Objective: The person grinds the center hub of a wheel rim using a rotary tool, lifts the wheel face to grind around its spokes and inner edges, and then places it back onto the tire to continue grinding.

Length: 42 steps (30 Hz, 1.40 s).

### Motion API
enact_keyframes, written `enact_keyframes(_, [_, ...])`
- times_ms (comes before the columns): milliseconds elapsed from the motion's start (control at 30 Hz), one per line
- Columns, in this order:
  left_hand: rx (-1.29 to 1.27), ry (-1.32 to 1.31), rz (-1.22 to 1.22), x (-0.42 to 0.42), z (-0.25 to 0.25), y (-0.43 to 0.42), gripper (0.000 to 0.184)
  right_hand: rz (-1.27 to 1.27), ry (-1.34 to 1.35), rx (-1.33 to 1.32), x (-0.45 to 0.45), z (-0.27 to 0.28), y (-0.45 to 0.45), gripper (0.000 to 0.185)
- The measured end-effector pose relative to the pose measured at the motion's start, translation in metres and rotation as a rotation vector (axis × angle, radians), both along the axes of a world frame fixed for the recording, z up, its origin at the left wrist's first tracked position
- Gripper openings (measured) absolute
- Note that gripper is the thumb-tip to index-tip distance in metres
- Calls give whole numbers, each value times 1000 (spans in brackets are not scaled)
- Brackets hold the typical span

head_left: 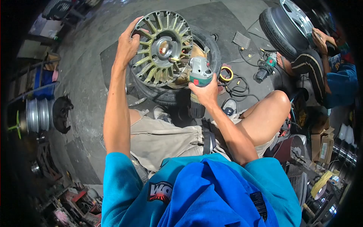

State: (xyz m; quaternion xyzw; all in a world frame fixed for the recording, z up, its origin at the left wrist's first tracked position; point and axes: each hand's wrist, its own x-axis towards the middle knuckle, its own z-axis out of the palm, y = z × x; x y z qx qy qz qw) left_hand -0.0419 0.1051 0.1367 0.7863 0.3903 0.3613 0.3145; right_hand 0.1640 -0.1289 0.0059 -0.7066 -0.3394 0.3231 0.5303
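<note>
A multi-spoke wheel rim (164, 48) stands tilted over a tyre (211, 47) lying on the floor. My left hand (128, 45) grips the rim's upper left edge, fingers curled round it. In my right hand (206, 90) is a green and grey power tool (200, 70), its narrow tip at the rim's right-hand spokes near the hub. Whether the tip touches a spoke I cannot tell. The spokes look yellowish green, the hub bare metal.
A yellow tape roll (226, 73) and coiled cables lie right of the tyre. Another green tool (264, 68) is on the floor. At the right, a seated person (321, 72) handles a second wheel (281, 32). Silver rims (38, 114) stand at the left.
</note>
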Motion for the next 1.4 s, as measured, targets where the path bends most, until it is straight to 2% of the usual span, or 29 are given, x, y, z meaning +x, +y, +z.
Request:
enact_keyframes(200, [-41,3,6,0,3,-1,67,-56,-146,-68,8,5,3,79])
enact_keyframes(233, [-41,1,7,-1,1,-1,67,-38,-109,-81,10,6,3,86])
enact_keyframes(367, [-11,-6,0,-1,-1,0,66,-33,-106,-109,11,-3,-2,86])
enact_keyframes(433, [-10,1,-4,1,2,-1,66,10,-14,-120,9,12,-1,88])
enact_keyframes(667, [-11,-3,4,-1,-1,-2,65,-32,-101,-75,13,0,4,86])
enact_keyframes(867, [-18,-18,-7,1,1,-5,65,-7,-164,-64,13,22,-4,84])
enact_keyframes(1167, [45,8,12,5,3,-10,66,19,-207,-72,5,28,-10,79])
enact_keyframes(1267, [92,5,14,7,4,-14,66,26,-180,-20,11,12,-7,78])
enact_keyframes(1400, [91,-6,-4,10,7,-16,66,2,-211,-25,8,26,-8,77])
